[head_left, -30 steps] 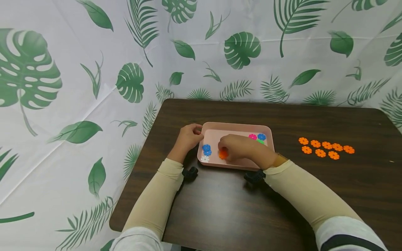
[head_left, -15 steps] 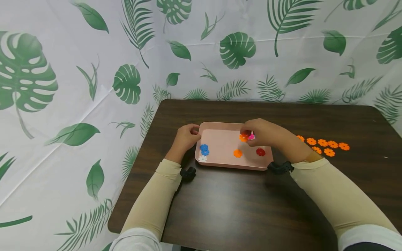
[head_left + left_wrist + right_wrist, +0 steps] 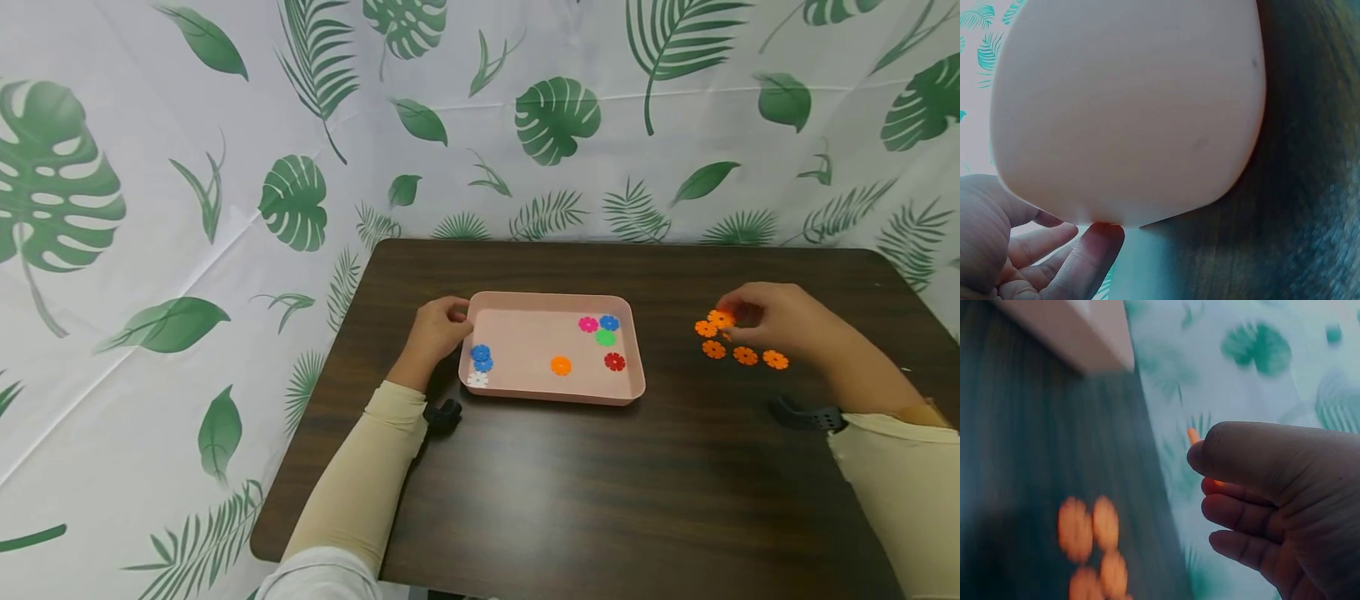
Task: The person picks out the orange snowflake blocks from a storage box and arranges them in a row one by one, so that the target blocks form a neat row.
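Note:
A shallow pink tray (image 3: 517, 391) lies on the table, and my left hand (image 3: 437, 332) holds its left rim with thumb and fingers. Up close in the left wrist view, a fingertip (image 3: 1105, 234) presses the tray's edge. Inside the tray sits an orange flower-shaped disc (image 3: 561, 366), with blue discs (image 3: 481, 353) and a white disc (image 3: 477, 379) at left, and pink, blue, green and red discs at right. To the right of the tray, my right hand (image 3: 780, 321) pinches an orange flower disc (image 3: 1194, 435) above a group of orange discs (image 3: 745, 356), partly hiding them.
The dark wooden table (image 3: 570, 500) extends around the tray. A white cloth with green leaves (image 3: 558, 121) hangs close behind the table and along its left side. Black wrist straps (image 3: 810, 414) show under both wrists.
My right hand has picked up an orange disc from the tray and moved right with it to the orange group. The left hand has stayed at the tray's rim.

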### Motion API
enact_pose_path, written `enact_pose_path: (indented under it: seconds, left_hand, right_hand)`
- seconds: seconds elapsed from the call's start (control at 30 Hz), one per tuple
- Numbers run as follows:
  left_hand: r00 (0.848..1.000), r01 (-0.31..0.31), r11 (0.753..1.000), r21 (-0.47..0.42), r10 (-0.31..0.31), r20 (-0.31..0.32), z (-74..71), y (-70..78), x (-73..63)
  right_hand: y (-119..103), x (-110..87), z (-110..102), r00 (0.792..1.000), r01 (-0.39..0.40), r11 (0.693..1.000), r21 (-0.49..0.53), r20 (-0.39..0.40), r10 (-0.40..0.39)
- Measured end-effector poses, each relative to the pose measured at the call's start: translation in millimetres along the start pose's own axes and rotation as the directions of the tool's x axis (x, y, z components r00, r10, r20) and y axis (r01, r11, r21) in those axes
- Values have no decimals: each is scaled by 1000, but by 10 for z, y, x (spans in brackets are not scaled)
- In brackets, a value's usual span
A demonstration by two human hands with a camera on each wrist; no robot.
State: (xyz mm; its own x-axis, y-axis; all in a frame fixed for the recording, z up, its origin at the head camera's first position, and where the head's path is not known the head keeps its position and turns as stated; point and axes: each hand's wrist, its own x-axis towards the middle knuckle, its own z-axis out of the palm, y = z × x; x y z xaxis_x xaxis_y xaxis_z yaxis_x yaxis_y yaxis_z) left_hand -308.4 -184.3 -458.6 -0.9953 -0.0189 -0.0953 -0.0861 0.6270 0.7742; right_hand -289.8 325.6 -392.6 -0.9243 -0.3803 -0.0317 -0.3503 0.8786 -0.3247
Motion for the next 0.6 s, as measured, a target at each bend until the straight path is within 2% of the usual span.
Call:
enact_pose_path:
  seconds: [0.13, 0.3, 0.43, 0.6]
  left_hand:
    - [1000, -8, 1000, 5, 8, -9, 1, -4, -6]
    - [1000, -8, 1000, 13, 8, -8, -1, 0, 7]
    - [1000, -23, 1000, 5, 24, -14, -13, -6, 12]
    - [998, -63, 998, 6, 63, -16, -4, -35, 14]
  right_hand:
    - [444, -280, 33, 994, -105, 994, -11, -14, 105]
    - [853, -607, 155, 972, -231, 973, 15, -34, 231]
    - [1035, -734, 265, 962, -271, 963, 5, -28, 271]
    - [1152, -762, 354, 957, -290, 957, -10, -1, 290]
